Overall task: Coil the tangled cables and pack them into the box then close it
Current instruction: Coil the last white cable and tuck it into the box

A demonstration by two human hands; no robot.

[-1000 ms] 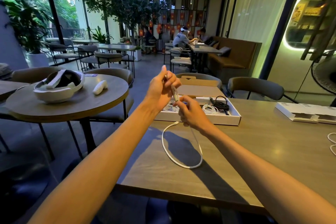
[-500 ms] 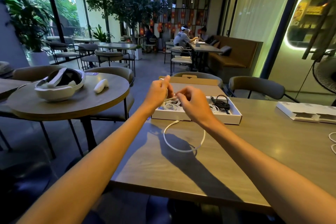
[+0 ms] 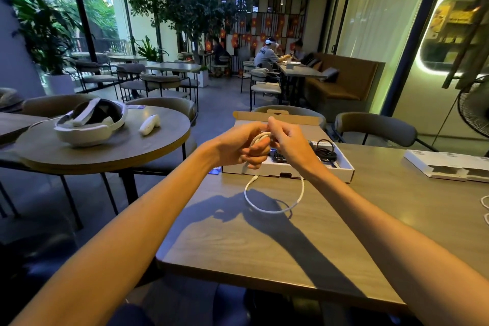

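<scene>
A white cable (image 3: 275, 209) hangs in a loop over the table, its upper part gathered between my two hands. My left hand (image 3: 238, 147) grips the bundled turns, with one plug end sticking out below the fingers. My right hand (image 3: 287, 144) pinches the cable just beside it. Behind my hands lies the open white box (image 3: 341, 171) with its cardboard lid (image 3: 299, 118) folded back. A coiled black cable (image 3: 326, 152) lies inside the box; the rest of its contents are hidden by my hands.
A flat white box (image 3: 447, 167) lies at the table's right, and another white cable (image 3: 485, 206) shows at the right edge. To the left is a round table (image 3: 111, 151) with a white headset (image 3: 90, 124) and a controller (image 3: 149, 124). Chairs stand behind the table.
My hands have come together in front of the box. More of the white cable is wound into my left hand, and the hanging loop has got shorter.
</scene>
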